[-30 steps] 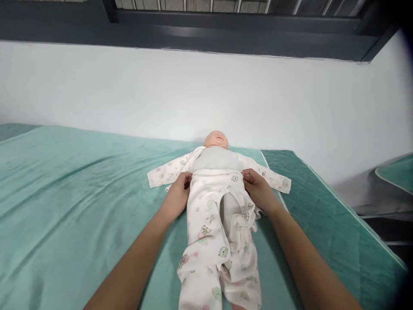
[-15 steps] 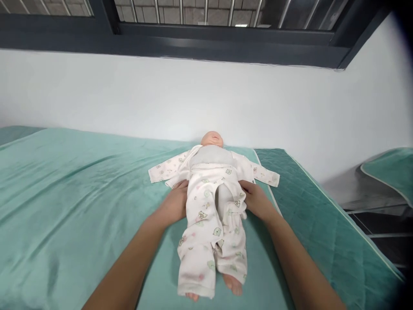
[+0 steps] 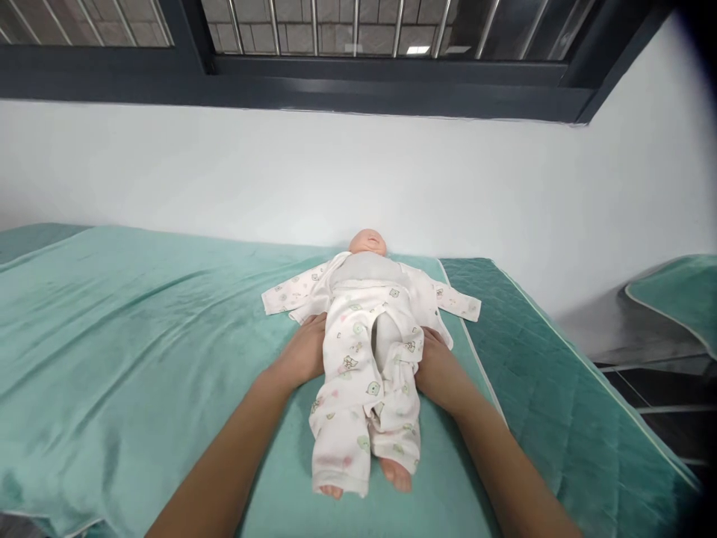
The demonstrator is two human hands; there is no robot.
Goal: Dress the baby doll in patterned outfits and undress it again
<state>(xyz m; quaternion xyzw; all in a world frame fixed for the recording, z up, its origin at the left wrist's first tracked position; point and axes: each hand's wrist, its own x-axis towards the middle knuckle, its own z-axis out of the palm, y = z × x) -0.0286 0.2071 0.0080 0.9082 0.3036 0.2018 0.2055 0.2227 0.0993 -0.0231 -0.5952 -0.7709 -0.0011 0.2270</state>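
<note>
A baby doll [image 3: 368, 242] lies on its back, its head close to the wall. White printed baby trousers [image 3: 347, 366] cover its legs, and both bare feet stick out of the cuffs. A matching printed shirt [image 3: 296, 289] is spread open over a grey torso, with the sleeves stretched sideways. At the trousers' left side, my left hand [image 3: 305, 350] is closed on the cloth near the hip, its fingertips hidden. My right hand [image 3: 440, 368] grips the trousers on the other side, its fingers partly hidden beneath the shirt's edge.
A light green sheet [image 3: 157, 321] lies beneath the doll, beside a darker quilted cover [image 3: 554, 388] on the right. Behind runs a white wall [image 3: 358, 172] under a dark window frame [image 3: 358, 90] with metal bars. Another green pad [image 3: 680, 295] lies at far right.
My right hand has moved slightly down and in against the trousers, and the shirt's right flap now lies over its fingers. The doll's feet shifted slightly upward in view. My left hand stays nearly still.
</note>
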